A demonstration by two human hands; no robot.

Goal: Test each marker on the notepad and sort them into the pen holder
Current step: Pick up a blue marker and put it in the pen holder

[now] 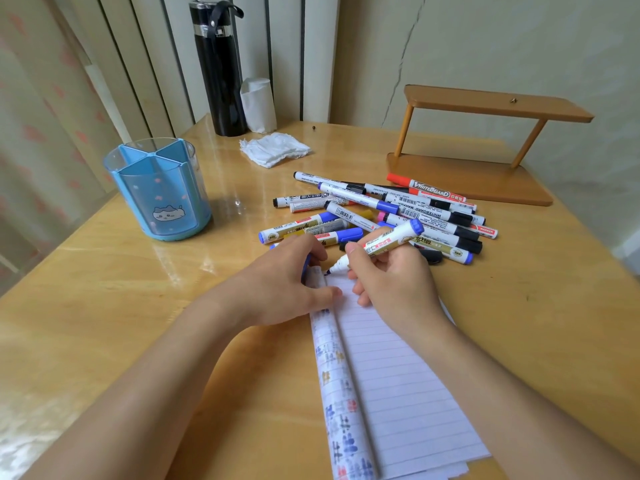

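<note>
My right hand (391, 278) grips an uncapped blue whiteboard marker (384, 242), its tip touching the top left corner of the lined notepad (398, 375). My left hand (291, 282) presses on the notepad's folded-back left pages and holds a blue cap (305, 268) under its fingers. A pile of several markers (381, 209), with blue, black and red caps, lies just beyond both hands. The blue pen holder (159, 188), divided into compartments, stands empty at the left.
A black flask (218, 67) and a white tissue roll (259, 105) stand at the table's back edge, with a crumpled tissue (275, 148) in front. A wooden shelf stand (485, 147) sits at the back right. The table's left edge runs beside the holder.
</note>
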